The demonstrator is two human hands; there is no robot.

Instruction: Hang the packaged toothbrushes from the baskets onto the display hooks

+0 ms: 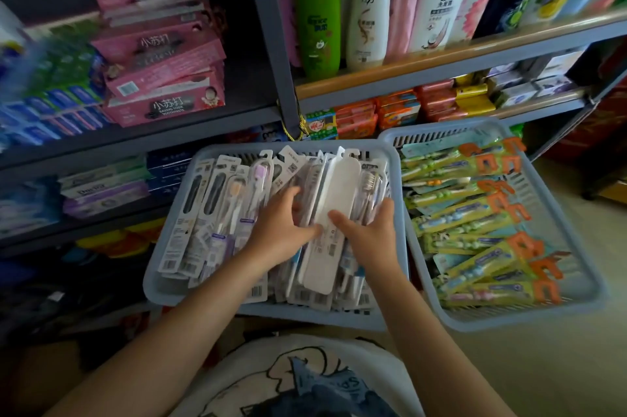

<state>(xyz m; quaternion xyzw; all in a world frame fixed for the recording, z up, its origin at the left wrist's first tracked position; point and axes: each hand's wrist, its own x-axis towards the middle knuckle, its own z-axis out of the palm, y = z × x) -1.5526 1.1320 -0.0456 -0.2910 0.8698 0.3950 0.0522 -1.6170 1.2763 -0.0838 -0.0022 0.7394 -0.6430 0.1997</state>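
Your left hand [283,223] lies with fingers spread and mostly straight on the packaged toothbrushes [237,213] piled in the near basket [305,314], pressing into the stack rather than closing round any one pack. Just to its right, between your two hands, a white blister pack [334,216] lies back-side up on top of the pile, its hang tab pointing away from you. Your right hand [369,230] has its thumb laid on that white pack and its fingers curled over the packs at the pile's right edge; whether it truly grips one I cannot tell for certain, but it looks like a hold on the white pack. Further right, a second basket [509,318] sits touching the first, filled with green and yellow toothbrush packs with orange hang tabs [492,230]. Behind both baskets stand shelves [441,60] of shampoo bottles [319,9], with pink toothpaste boxes [163,60] on the left. No display hooks are in view, so nothing is hung yet. The packs overlap loosely and their tabs interlock; lifting one quickly could drag neighbours out onto the floor, or tear a thin card tab so it will not hang.
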